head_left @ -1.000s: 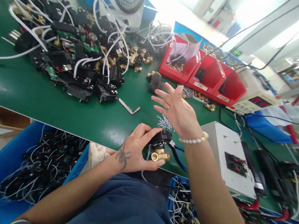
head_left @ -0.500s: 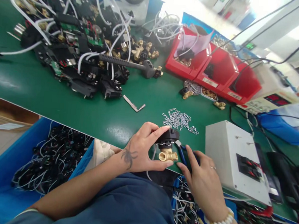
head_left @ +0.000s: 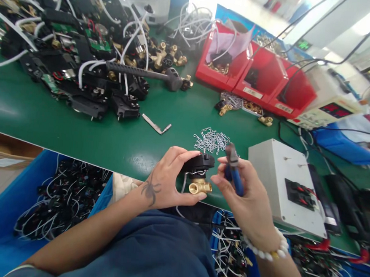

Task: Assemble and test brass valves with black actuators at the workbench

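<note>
Near the table's front edge, my left hand (head_left: 166, 177) is closed round a brass valve with a black cap (head_left: 200, 173), thumb under the brass body and fingers on the black top. A wire clip shows round the valve's neck, and a white cable hangs from it. To its right, my right hand (head_left: 245, 189) grips blue-handled pliers (head_left: 237, 176), their metal head pointing up and apart from the valve. Whether the jaws are parted I cannot tell. Just beyond the hands lies a loose pile of wire clips (head_left: 210, 139).
Black valve units with white cables (head_left: 79, 59) are heaped at the left, a mallet (head_left: 173, 79) across them. Red bins (head_left: 255, 80) stand at the back. A grey box (head_left: 283, 183) sits right of my hands. Blue crates (head_left: 103, 196) of parts stand below the table edge.
The pliers have turned from lying low beside the valve to upright, their head moved up and away from it. My left hand keeps hold of the valve. The whole view has shifted slightly.
</note>
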Action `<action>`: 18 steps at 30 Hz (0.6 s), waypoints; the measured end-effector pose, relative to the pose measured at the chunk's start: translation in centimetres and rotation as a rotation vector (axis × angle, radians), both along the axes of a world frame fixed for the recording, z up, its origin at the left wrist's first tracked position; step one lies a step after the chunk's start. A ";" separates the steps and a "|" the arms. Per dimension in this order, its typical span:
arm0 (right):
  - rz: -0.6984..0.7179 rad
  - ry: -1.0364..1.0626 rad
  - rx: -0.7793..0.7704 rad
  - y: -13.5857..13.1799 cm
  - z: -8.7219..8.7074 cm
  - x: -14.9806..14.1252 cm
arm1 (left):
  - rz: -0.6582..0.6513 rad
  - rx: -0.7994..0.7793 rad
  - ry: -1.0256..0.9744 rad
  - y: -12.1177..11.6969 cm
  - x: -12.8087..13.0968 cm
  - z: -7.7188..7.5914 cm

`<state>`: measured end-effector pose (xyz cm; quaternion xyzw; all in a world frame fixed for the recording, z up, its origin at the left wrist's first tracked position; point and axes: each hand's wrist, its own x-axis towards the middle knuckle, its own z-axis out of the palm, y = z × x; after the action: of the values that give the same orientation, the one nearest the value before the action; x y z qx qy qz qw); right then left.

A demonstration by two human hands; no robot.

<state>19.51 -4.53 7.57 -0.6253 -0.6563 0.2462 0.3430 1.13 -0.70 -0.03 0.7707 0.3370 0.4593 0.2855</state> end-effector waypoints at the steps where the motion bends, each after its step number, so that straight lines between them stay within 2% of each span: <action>1: 0.036 -0.028 0.015 0.3 -0.1 -0.5 | -0.002 0.008 0.004 0.0 0.0 0.1; 4: 0.075 -0.084 0.031 0.8 -0.3 -1.5 | 0.002 0.049 0.009 0.0 0.0 0.4; 15: -0.062 -0.066 -0.026 1.0 -0.3 -2.9 | 0.038 0.111 0.006 -0.1 0.0 0.3; 18: -0.054 -0.072 -0.012 1.1 -0.1 -2.9 | 0.052 0.098 -0.002 -0.1 0.1 0.4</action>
<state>16.60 -3.38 7.44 -0.6533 -0.6497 0.2179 0.3219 1.22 -0.81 0.36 0.7742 0.3337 0.4833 0.2360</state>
